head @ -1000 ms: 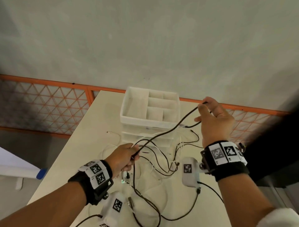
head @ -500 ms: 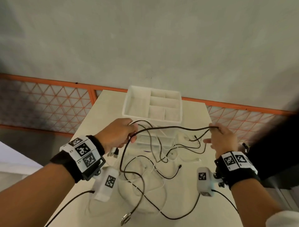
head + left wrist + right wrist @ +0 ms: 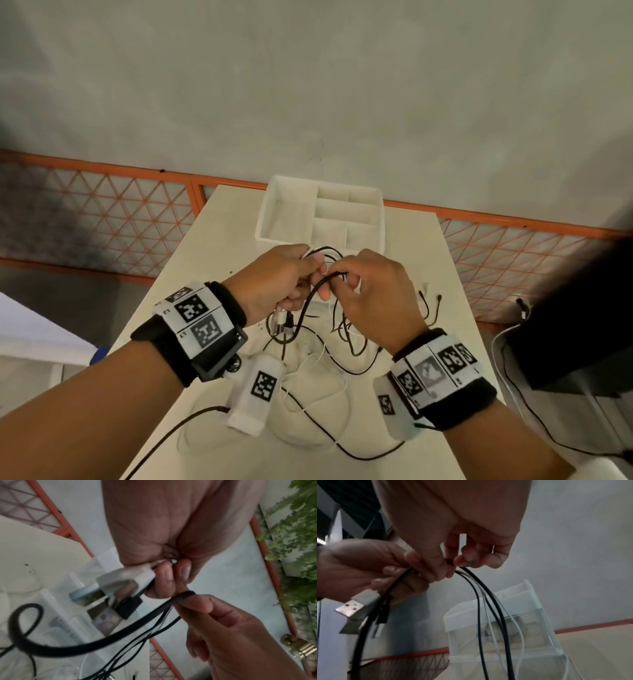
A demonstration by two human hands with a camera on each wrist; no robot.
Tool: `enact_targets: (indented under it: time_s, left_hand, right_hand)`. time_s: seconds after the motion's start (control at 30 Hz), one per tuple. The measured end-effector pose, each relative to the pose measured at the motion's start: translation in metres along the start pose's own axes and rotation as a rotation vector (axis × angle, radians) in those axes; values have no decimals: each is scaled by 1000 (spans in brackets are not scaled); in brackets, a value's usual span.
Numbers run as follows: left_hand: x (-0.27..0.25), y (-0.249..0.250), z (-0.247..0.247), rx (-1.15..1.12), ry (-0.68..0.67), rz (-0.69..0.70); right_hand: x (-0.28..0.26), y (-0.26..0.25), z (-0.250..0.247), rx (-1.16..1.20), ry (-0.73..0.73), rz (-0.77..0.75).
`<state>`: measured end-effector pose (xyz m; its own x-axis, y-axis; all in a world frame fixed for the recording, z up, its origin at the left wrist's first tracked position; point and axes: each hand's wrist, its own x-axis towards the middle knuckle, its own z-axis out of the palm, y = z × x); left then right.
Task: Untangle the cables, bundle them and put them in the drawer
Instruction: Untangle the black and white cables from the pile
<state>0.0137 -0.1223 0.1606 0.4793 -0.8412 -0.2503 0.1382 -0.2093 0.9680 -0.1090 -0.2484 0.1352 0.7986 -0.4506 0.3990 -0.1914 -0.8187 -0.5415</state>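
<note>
My two hands meet above the table in front of the white drawer unit point(image 3: 274, 219). The left hand point(image 3: 308, 274) grips a bunch of black and white cables, and their USB plugs point(image 3: 116, 586) hang out under its fingers. The right hand point(image 3: 346, 281) pinches a bend of the thick black cable point(image 3: 85, 646) between thumb and fingertips, right against the left hand's fingers point(image 3: 171, 574). In the right wrist view, thin black and white strands point(image 3: 488, 595) drop from the right hand point(image 3: 453, 563) toward the drawer unit point(image 3: 505, 622). More tangled cable point(image 3: 346, 342) lies on the table beneath the hands.
The pale table point(image 3: 219, 240) is narrow, with edges close at left and right. An orange mesh fence point(image 3: 120, 212) runs behind it. A dark object point(image 3: 582, 325) with a trailing wire stands beyond the right edge. The drawer unit's open top tray has several compartments.
The hands were apart with the black cable stretched between them. The right hand has moved left to the left hand, and the cable now folds into a loop between them.
</note>
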Motion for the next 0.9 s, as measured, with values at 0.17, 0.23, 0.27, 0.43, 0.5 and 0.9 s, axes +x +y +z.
enact_targets:
  time_s: [0.17,0.23,0.27,0.43,0.5,0.9]
  left_hand:
    - [-4,-18,-10,191,38,51]
    - [-4,-31,-18,197,63,32]
    - [-3,-38,-22,181,83,12]
    - [-3,-70,-40,46,182,-92]
    - [-6,-78,-44,-58,183,-113]
    - [-15,-72,-59,-19,264,-142]
  right_hand:
    - [23,21,-31,54,142,248]
    - [31,32,-45,30,214,321]
    - [36,39,-49,12,232,357]
    - [58,80,-53,120,362,560]
    - [63,81,-57,166,406,545]
    - [-9,130,-16,-160,-359,798]
